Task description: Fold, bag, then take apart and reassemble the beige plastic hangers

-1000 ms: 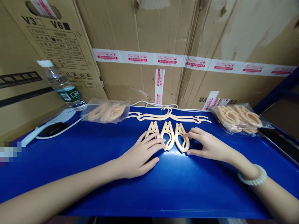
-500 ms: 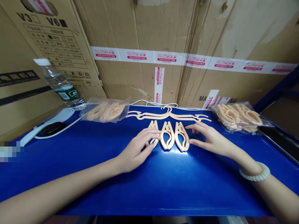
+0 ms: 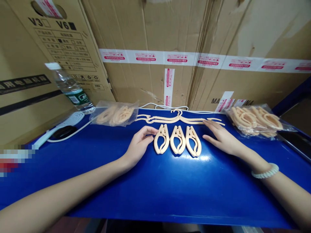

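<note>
Three folded beige plastic hangers lie in a row on the blue table: a left one (image 3: pixel 166 141), a middle one (image 3: pixel 171 141) and a right one (image 3: pixel 199 147). Behind them rest unfolded hangers (image 3: pixel 167 121), overlapping, with hooks toward the back. My left hand (image 3: pixel 138 145) is beside the left folded hanger, fingers loosely bent and fingertips at its edge; whether they touch is hard to tell. To the right of the row, my right hand (image 3: pixel 224 137) is open, fingers spread. Its fingertips overlap the right arm of the unfolded hangers in view. Neither hand holds anything.
Clear bags of folded hangers lie at back left (image 3: pixel 114 113) and back right (image 3: pixel 255 119). A water bottle (image 3: pixel 73 89), a white keyboard (image 3: pixel 73 119) and a black mouse (image 3: pixel 64 132) are on the left. Cardboard boxes (image 3: pixel 150 32) stand behind. A dark flat device (image 3: pixel 295 145) lies far right.
My left hand has drawn back leftward from over the left folded hanger, which now shows whole. My right hand has moved off the right folded hanger's edge, toward the unfolded hangers. The view shifted slightly.
</note>
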Tool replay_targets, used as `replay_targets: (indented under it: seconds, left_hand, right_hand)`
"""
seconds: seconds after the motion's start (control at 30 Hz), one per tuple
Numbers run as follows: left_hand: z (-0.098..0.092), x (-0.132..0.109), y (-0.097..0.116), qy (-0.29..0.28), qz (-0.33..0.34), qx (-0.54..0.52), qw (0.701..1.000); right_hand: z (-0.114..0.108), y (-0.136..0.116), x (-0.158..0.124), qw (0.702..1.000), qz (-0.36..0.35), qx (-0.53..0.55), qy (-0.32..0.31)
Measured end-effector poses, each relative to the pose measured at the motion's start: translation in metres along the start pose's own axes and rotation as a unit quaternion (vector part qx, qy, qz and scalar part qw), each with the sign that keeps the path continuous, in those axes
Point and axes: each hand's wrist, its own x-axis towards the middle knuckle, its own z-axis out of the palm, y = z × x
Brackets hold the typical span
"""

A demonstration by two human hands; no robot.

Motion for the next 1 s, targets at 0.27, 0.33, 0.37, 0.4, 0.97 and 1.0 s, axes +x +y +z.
replay_targets:
  seconds: [0.27, 0.33, 0.37, 0.4, 0.97, 1.0]
  left_hand:
    - [0.0, 0.001, -0.001, -0.015, -0.009, 0.005, 1.0]
    - [0.0, 0.001, -0.002, -0.012, -0.014, 0.0, 1.0]
    - [0.0, 0.001, -0.001, -0.011, -0.016, -0.002, 1.0]
    - [0.0, 0.001, -0.001, -0.01, -0.019, -0.005, 1.0]
    - [-0.001, 0.003, -0.004, -0.018, -0.007, 0.005, 1.0]
    - [-0.001, 0.003, -0.004, -0.02, -0.007, 0.008, 1.0]
  right_hand:
    - [0.006, 0.017, 0.002, 0.999, 0.012, -0.032, -0.029]
    - [0.004, 0.016, 0.003, 0.999, 0.003, -0.028, -0.016]
    - [0.003, 0.015, 0.004, 1.0, -0.003, -0.025, -0.009]
    - [0.001, 0.014, 0.005, 1.0, -0.009, -0.02, -0.003]
    - [0.003, 0.014, 0.008, 0.995, 0.006, 0.063, 0.077]
    - [0.002, 0.013, 0.008, 0.995, 0.007, 0.066, 0.077]
